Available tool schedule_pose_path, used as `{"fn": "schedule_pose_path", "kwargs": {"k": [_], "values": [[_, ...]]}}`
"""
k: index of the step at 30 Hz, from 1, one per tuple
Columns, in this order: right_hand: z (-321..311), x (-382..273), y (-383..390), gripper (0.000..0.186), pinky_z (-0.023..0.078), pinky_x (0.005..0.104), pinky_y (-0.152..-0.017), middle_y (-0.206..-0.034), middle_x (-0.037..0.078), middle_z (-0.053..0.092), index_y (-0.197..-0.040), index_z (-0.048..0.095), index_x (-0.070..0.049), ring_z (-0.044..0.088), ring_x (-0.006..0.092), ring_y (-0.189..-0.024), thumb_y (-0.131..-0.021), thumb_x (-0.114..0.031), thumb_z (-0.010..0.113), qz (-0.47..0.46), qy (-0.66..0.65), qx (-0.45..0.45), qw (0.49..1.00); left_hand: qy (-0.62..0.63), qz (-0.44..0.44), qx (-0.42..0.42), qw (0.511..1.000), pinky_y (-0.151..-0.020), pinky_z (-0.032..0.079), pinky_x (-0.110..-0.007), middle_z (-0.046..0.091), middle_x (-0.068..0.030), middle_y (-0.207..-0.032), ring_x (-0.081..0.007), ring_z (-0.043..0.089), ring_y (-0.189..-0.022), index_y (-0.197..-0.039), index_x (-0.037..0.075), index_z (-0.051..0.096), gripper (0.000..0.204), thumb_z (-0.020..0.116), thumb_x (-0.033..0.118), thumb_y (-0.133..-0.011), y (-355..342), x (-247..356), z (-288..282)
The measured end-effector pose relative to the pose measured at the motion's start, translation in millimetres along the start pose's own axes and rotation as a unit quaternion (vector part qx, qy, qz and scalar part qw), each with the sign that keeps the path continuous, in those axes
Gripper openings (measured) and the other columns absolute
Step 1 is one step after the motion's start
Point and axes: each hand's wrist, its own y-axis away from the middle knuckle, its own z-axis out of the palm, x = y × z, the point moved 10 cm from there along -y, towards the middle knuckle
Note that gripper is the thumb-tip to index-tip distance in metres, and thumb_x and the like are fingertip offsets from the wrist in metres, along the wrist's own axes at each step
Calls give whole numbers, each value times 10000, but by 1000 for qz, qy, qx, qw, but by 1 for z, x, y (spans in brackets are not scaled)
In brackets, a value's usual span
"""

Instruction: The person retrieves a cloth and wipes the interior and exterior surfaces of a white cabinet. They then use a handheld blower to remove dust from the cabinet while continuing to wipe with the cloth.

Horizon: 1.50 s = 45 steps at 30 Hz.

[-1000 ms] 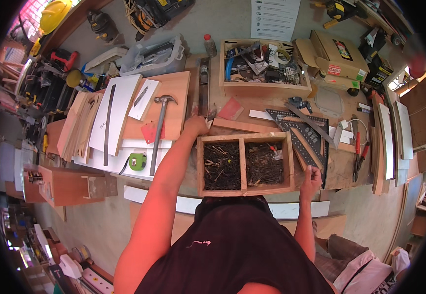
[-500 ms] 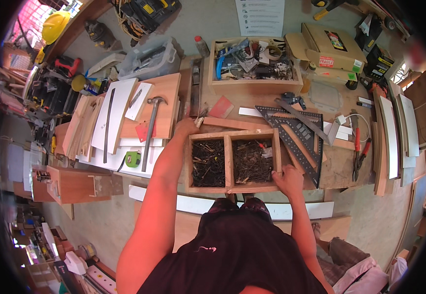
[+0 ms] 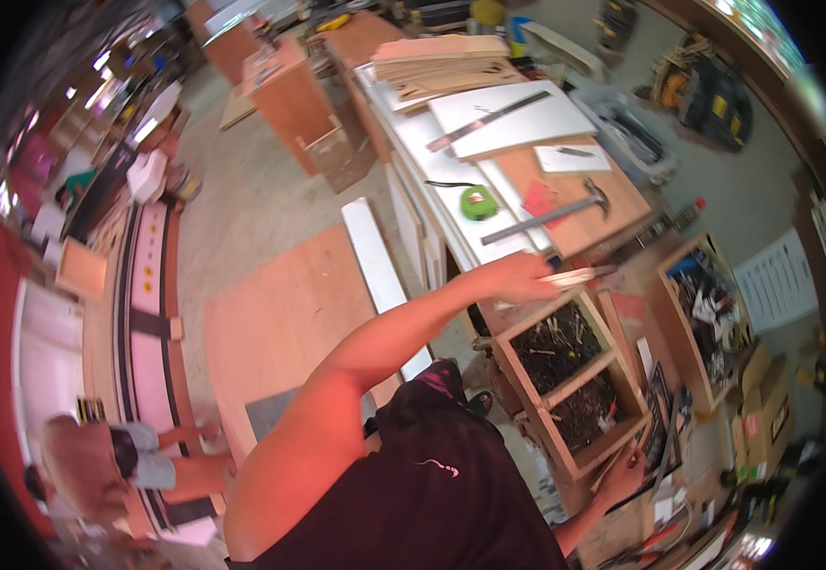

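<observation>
A wooden box with two compartments stands on the workbench, filled with dark nails or similar small metal pieces. My left hand is closed around a slim pale piece with a dark end, over the box's far left corner. Its exact kind is too blurred to tell. My right hand is beside the box's right end, fingers curled; what they hold, if anything, is unclear. Beyond my left hand, a claw hammer lies across a brown board, and a green tape measure rests on a white board.
A second wooden box of mixed hardware stands behind, with a cardboard box beside it. A large brown panel and a white strip lie on the floor. Another person is low at the left.
The view has swung left and tilted, bringing the floor panel and the other person's body into sight. My left hand has moved out from the box's corner with the pale piece; my right hand's fingers have curled.
</observation>
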Motion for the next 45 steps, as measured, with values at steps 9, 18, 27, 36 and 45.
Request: {"fn": "schedule_pose_path", "kwargs": {"k": [9, 18, 27, 36, 45], "values": [[76, -256, -42, 234, 434, 263, -641, -774, 34, 582, -1018, 641, 35, 512, 116, -714, -957, -184, 587, -326, -262, -124, 900, 360, -455, 55, 813, -662, 515, -323, 705, -107, -810, -178, 668, -714, -844, -1, 704, 225, 707, 207, -760, 397, -284, 111], [215, -601, 276, 235, 308, 233, -509, -604, -49, 399, -1011, 670, 17, 359, 56, -566, -886, -182, 671, -509, -268, -474, 667, 397, -731, -48, 553, -566, 509, -363, 692, -114, -748, -225, 665, -664, -828, -12, 706, 264, 752, 216, -702, 691, -388, 328], [541, -555, 410, 499, 488, 402, -803, -947, 213, 682, -1124, 653, -37, 660, 306, -930, -915, -480, 561, -518, 85, -595, 608, 575, -627, 189, 490, -587, 528, -372, 669, -115, -731, -226, 665, -637, -815, -3, 692, 218, 742, 193, -732, 768, -455, 268], [647, -467, 379, 390, 482, 401, -669, -857, 145, 626, -923, 653, -10, 593, 265, -763, -878, -396, 622, -175, 306, -679, 643, 426, -707, 226, 517, -592, 514, -387, 674, -101, -729, -228, 649, -657, -813, 12, 709, 323, 783, 306, -703, 852, -639, 98], [935, -897, 471, 149, 417, 399, -433, -666, 68, 557, -815, 608, -46, 511, 184, -496, -840, -171, 684, -260, 70, -679, 683, 504, -701, 192, 468, -600, 504, -386, 661, -132, -772, -224, 647, -696, -860, 7, 709, 401, 790, 333, -640, 837, -707, -37]]}}
